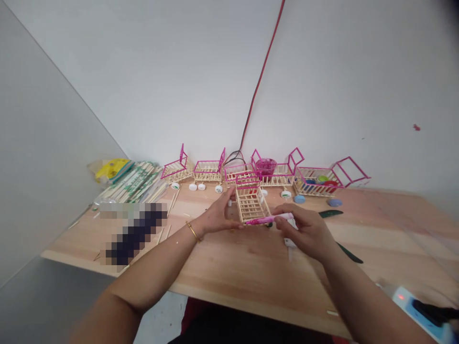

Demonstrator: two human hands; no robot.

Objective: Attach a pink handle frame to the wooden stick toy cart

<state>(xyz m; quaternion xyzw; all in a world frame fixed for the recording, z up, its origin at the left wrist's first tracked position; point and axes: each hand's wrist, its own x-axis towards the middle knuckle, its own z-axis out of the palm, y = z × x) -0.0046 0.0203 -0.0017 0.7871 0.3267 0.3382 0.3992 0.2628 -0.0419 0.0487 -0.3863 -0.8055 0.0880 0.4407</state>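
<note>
A small cart of pale wooden sticks (251, 203) with a pink-edged far end stands in the middle, tilted toward me. My left hand (220, 212) grips its left side, fingers behind it and thumb at the near bottom corner. Between the thumb and fingers of my right hand (301, 227) is a pink marker (265, 220), its tip lying along the cart's near edge. Something white, partly hidden, shows under my right hand.
Several similar pink-edged carts (208, 170) line the wall, with a pink cup (266, 167) among them. Packaged sticks (138, 181) and a yellow bag (113, 168) lie left. Dark green blades (330, 213) and a power strip (418, 310) are at right on the wooden table (229, 267).
</note>
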